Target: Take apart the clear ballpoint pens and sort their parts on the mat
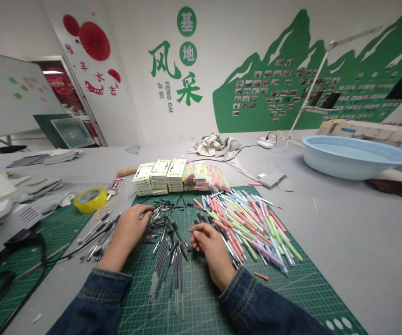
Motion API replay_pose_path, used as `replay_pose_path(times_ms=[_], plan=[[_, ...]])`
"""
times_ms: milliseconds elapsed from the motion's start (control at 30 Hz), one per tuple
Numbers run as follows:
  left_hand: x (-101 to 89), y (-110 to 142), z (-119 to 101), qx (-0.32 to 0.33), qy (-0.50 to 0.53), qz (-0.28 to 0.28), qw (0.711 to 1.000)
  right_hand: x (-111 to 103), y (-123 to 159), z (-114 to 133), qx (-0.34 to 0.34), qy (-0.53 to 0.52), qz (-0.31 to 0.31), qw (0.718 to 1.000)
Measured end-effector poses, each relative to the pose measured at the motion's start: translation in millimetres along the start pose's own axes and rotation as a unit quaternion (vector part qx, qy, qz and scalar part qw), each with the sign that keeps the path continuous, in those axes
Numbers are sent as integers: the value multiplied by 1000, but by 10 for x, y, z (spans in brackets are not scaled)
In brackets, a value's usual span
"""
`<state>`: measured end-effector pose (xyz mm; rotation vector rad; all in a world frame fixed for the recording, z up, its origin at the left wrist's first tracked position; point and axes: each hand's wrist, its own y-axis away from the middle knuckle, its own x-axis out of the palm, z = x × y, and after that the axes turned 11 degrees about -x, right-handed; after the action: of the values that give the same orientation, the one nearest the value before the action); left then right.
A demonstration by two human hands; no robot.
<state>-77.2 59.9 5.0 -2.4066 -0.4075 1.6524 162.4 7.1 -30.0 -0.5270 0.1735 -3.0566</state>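
Observation:
My left hand (130,232) reaches into a pile of small black pen caps and clear pen parts (159,213). Its fingers are bent and close together, and their tips are hidden among the parts. My right hand (212,251) is held just over the mat with fingers curled into a pinch; whatever may be in it is too small to make out. Between the hands lie dark thin pen refills (175,274), fanned toward me. Right of them spreads a heap of pastel pens (246,218), with several black-capped pens (227,239) along its near side.
Everything rests on a green cutting mat (274,298). Stacked small boxes (159,176) line its far edge. To the left are yellow tape (90,200), a glue tube (115,186) and loose clear pens (98,232). A blue basin (354,160) stands far right; cloth scraps (215,145) lie behind.

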Motion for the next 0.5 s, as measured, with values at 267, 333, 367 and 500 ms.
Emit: replay_pose_path(times_ms=[267, 333, 367, 500], plan=[[576, -158, -398, 82, -34, 72, 993, -39, -3, -22, -90, 158, 13, 983], [654, -190, -419, 68, -50, 88, 993, -47, -8, -16, -104, 187, 14, 977], [679, -198, -426, 65, -54, 93, 992, -52, -10, -11, -112, 202, 15, 973], [678, -178, -432, 68, -48, 83, 993, -59, 9, 10, -172, 303, 46, 936]])
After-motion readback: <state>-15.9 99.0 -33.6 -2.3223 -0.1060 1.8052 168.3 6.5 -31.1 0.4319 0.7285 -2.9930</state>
